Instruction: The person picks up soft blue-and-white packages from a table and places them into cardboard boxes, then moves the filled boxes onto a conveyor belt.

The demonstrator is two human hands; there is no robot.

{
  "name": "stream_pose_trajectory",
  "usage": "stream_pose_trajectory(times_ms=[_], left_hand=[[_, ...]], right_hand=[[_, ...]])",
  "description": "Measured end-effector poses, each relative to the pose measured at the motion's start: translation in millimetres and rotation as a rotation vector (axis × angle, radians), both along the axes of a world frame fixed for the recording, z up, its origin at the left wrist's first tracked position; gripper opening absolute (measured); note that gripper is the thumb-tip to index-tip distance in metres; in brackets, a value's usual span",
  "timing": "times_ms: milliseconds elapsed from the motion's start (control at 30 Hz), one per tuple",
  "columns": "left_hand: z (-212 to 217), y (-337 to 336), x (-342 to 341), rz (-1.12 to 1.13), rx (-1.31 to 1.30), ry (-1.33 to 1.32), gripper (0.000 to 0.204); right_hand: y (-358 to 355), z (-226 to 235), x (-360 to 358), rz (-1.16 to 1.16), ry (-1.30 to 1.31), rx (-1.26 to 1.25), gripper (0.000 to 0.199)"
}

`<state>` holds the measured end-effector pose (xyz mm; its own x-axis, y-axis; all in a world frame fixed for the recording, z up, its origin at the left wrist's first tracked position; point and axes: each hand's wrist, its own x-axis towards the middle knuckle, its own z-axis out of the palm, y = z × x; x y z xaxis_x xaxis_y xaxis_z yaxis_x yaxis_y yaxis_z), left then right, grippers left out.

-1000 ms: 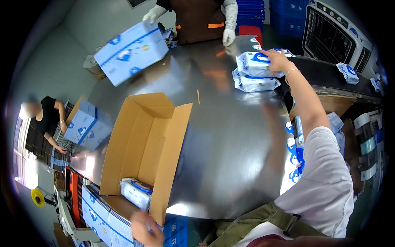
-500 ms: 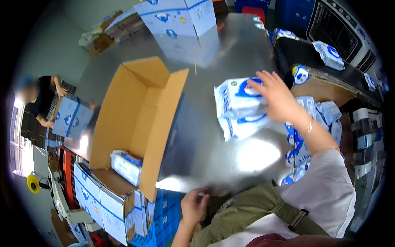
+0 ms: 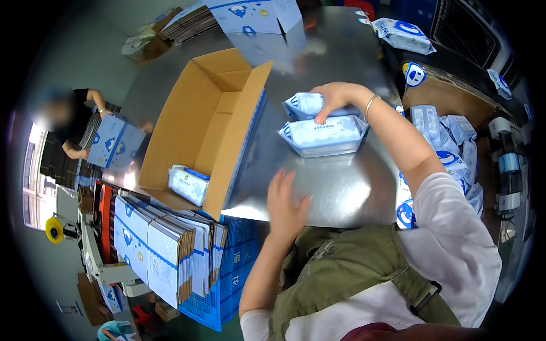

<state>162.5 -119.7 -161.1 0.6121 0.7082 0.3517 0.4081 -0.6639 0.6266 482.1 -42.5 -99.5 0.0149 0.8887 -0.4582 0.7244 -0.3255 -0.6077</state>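
Observation:
My right hand (image 3: 335, 98) rests on top of two soft blue-and-white packs (image 3: 324, 133) on the shiny metal table (image 3: 341, 187), fingers curled over the rear pack. Lower down, my left hand (image 3: 284, 202) is open with fingers spread, flat near the table's front edge, holding nothing. Left of the packs lies an open brown cardboard box (image 3: 205, 125) on its side, its flap toward the packs. One blue-and-white pack (image 3: 189, 184) lies inside it near the front.
Flat folded cartons (image 3: 165, 250) stand in a blue crate (image 3: 227, 284) below the table. More packs (image 3: 449, 142) are heaped at the right. Another person (image 3: 79, 125) at the left holds a blue-printed carton. A printed carton (image 3: 250, 14) stands at the table's far end.
My right hand has dragged the packs from the far side of the table toward me. My left hand came up from below onto the table's front edge.

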Motion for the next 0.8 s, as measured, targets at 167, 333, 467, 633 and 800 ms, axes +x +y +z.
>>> stream_pose_trajectory(times_ms=[167,333,467,633,800], left_hand=[[13,6,31,0.119,0.273,0.271,0.099],[30,16,-5,-0.033,0.170,0.551,0.114],[55,8,-7,-0.052,0.157,0.770,0.122],[59,19,15,-0.352,0.019,0.561,0.124],[42,41,60,-0.248,0.181,0.453,0.084]], right_hand=[[8,-13,-34,0.334,-0.113,0.039,0.101],[-18,-41,-81,0.512,0.218,0.031,0.101],[-30,-38,-98,0.421,0.345,0.003,0.097],[-47,-65,-44,0.097,0.419,0.482,0.073],[-78,-38,147,-0.593,-0.337,1.080,0.044]])
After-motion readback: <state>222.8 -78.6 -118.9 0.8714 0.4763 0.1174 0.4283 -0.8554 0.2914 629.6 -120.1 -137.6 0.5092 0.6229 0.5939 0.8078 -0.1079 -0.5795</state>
